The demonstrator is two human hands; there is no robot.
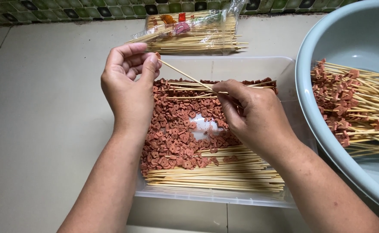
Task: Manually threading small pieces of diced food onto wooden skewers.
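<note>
On the far left lies pale tiled floor (38,108), with a strip of green mosaic tiles (68,11) along the top edge. The left hand (129,92) hovers over the left end of a clear rectangular plastic tray (224,64); its thumb and forefinger pinch a small reddish-brown meat piece (158,55) at the tip of a thin bamboo skewer (185,75). The other fingers curl loosely into the palm. The skewer slants down to the right, above the tray, into the right hand (254,116), which grips it between thumb and fingertips with the remaining fingers folded under. Beneath both hands, the tray holds a heap of small reddish-brown meat pieces (176,129), many with a hole through the middle. A row of bare bamboo sticks (224,174) lies along the tray's near side, and a few more sticks (189,88) lie across the far side. Behind the tray, near the mosaic strip, sits an opened clear plastic bag of bamboo sticks (194,32). At the right edge stands a large pale blue-grey round basin (323,129), touching or just beside the tray; inside it lies a pile of loaded skewers with reddish pieces on their ends (353,103)
</note>
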